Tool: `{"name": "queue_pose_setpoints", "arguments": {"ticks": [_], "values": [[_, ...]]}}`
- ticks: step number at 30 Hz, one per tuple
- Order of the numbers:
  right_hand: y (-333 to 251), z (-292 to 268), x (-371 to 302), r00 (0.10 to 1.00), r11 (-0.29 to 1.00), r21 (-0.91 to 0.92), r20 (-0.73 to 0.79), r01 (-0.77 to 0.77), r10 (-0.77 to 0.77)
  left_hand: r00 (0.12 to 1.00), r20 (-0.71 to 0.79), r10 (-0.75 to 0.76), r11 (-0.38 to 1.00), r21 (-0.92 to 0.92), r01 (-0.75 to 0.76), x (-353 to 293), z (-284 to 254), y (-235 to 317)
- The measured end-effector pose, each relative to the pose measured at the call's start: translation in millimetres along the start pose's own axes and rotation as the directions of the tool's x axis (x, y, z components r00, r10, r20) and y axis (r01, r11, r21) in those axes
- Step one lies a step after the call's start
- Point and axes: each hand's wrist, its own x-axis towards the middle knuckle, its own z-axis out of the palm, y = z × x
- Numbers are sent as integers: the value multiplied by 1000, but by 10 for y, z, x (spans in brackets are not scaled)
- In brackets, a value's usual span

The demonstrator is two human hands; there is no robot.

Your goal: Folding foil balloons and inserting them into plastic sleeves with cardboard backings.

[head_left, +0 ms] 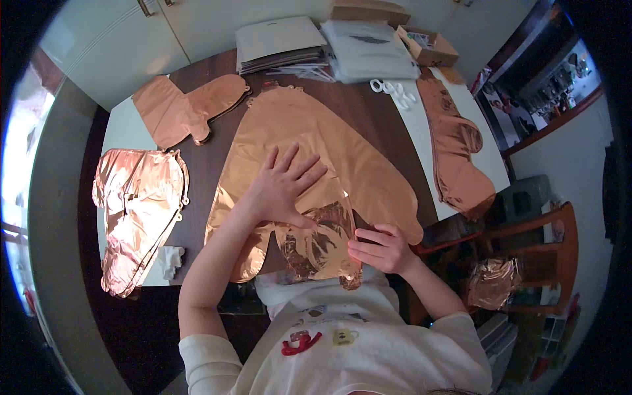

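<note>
A large, flat rose-gold foil balloon (283, 122) lies across the middle of the table, its lower part hanging over the near edge. My left hand (286, 187) is spread on it, palm down and fingers apart. At the right side of a shiny, creased lower part of the foil, my right hand (380, 249) has its fingers closed on the edge; its thumb is hidden. Another broad foil lobe (375, 168) reaches out to the right beneath or beside this piece; I cannot tell whether they are joined.
Flat foil balloons lie stacked at the far left (191, 108), near left (141, 210) and right (454, 151). Grey sheets (280, 39), clear plastic bags (368, 49), white ribbon rolls (395, 92) and a small cardboard box (428, 46) line the back. A wooden chair (559, 257) stands right.
</note>
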Motion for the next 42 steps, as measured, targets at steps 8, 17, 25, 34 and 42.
{"name": "queue_pose_setpoints", "arguments": {"ticks": [8,17,25,34,42], "values": [[-46,-91,-68,999,991,126,13,-39,37,1000,-25,7,1000,8,-7,-16,14,-7],[60,-218,116,959,943,196,141,-269,244,999,-28,18,999,30,-17,-10,28,-9],[214,-71,307,927,953,-3,230,-303,295,999,-43,21,999,31,-19,-6,47,-6],[200,-64,340,924,958,-30,258,-284,282,996,-80,31,1000,3,-31,-31,68,-31],[223,-100,406,921,967,-38,297,-252,252,997,-76,29,1000,-3,-30,-17,58,-24]]}}
